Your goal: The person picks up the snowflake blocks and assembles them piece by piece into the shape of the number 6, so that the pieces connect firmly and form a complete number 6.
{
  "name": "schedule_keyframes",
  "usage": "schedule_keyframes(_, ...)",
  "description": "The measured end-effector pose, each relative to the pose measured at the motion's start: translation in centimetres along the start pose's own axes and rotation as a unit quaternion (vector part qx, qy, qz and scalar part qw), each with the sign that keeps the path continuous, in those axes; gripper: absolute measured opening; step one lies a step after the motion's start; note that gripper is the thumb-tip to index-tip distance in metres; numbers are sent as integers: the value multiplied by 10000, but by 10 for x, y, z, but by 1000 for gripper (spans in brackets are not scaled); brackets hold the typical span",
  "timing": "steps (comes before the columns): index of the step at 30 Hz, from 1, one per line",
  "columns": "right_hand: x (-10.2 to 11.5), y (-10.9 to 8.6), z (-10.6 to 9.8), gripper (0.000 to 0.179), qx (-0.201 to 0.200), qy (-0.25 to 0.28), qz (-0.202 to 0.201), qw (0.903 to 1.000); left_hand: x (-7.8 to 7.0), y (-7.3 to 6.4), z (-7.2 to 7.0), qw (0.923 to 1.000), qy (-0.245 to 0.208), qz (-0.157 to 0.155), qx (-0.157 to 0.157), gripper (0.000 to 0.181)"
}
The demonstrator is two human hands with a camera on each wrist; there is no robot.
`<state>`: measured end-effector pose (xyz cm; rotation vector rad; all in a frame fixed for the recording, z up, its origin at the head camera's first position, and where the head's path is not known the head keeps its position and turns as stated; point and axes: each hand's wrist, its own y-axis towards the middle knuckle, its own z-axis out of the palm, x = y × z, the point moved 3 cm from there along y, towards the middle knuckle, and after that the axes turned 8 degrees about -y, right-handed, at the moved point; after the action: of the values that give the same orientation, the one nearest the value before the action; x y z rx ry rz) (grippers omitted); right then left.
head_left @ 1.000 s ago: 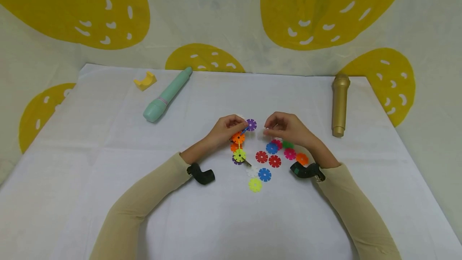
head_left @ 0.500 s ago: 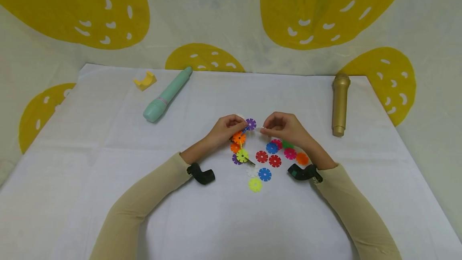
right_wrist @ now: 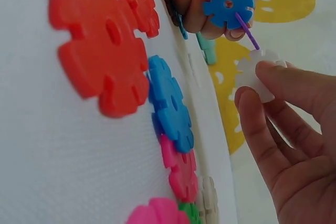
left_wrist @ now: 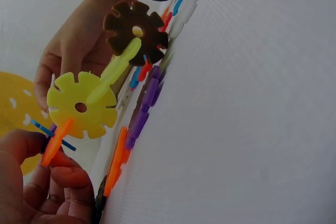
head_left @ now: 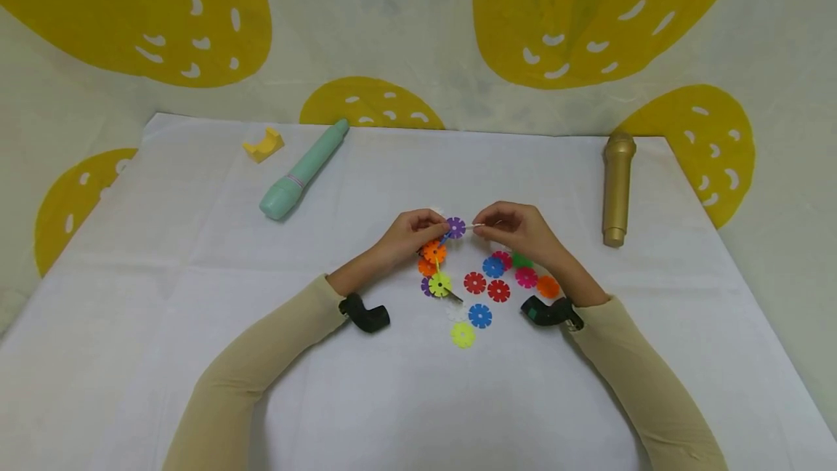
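My left hand point(head_left: 412, 232) pinches a chain of slotted plastic snowflake discs near its blue disc point(right_wrist: 216, 4). A purple disc point(head_left: 455, 227) stands out at the chain's right end. Below the fingers hang an orange disc point(head_left: 434, 253), a yellow disc point(left_wrist: 65, 93) and a brown disc point(left_wrist: 118, 32), joined at their slots. Facing it, my right hand point(head_left: 516, 230) pinches a white disc point(right_wrist: 252, 74) between thumb and fingers. The white disc's edge meets the purple disc's edge in the right wrist view; how deep the slots sit is unclear.
Loose discs lie on the white cloth below the hands, among them red point(head_left: 499, 291), blue point(head_left: 480, 316), yellow point(head_left: 463, 335) and orange point(head_left: 548, 287). Farther back are a green microphone point(head_left: 304, 171), a yellow curved block point(head_left: 264, 145) and a gold microphone point(head_left: 617, 191).
My right hand has moved slightly left, bringing the white disc up to the purple one. The left hand stays nearly in place; its hanging chain has swung slightly right.
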<state>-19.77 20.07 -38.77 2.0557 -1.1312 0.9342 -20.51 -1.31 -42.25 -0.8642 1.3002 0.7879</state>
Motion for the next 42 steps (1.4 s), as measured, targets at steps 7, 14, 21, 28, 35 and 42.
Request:
schedule_keyframes(7,2,0,4,17,-61,-97,-286,9995,0,0,0,9999,38,46,89,21)
schedule_keyframes(14,2,0,6,14,-262,-271,-377,9986,-2,-1,1,9996,233,68,145,22)
schedule_keyframes(21,1,0,7,9,-329,-36,-354,9988,-3,0,1,9992,259,162,271,20)
schedule_keyframes(28,0,-1,10,10,-342,141,-335,9988,-2,-1,1,9992,265,114,286,20)
schedule_keyframes(35,22,-3,10,10,-443,-116,-514,9976,-1,0,1,9991,191,141,345,19)
schedule_keyframes(42,8,1,10,10,-427,-175,-466,9978,-4,0,2,9993,188,225,218,20)
